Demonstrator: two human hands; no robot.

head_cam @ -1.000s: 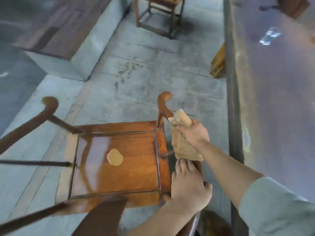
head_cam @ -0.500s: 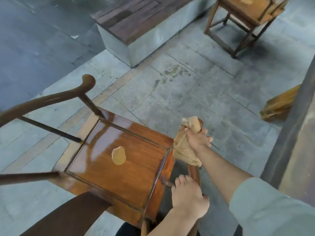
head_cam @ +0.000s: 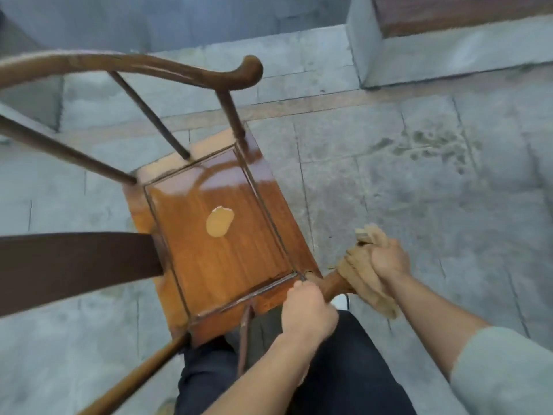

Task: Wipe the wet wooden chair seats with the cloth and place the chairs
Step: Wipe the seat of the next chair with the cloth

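A brown wooden armchair (head_cam: 218,253) with a curved top rail fills the left and middle of the head view. Its glossy seat carries a pale tan patch (head_cam: 220,221) near the centre. My left hand (head_cam: 308,307) grips the near armrest (head_cam: 333,284) of the chair, close to the seat's corner. My right hand (head_cam: 389,260) grips the end of that same armrest together with a crumpled tan cloth (head_cam: 366,278), which hangs down below the hand. The far armrest (head_cam: 233,74) curls up at the top.
Grey stone paving (head_cam: 419,205) lies all around the chair, with damp dark marks at the right. A low stone-edged platform (head_cam: 449,55) with a wooden top stands at the upper right. My dark trousers (head_cam: 344,369) are just behind the chair.
The chair has swung round under both hands, so its seat now points away to the upper left. The second chair and the post at the right have left the view.
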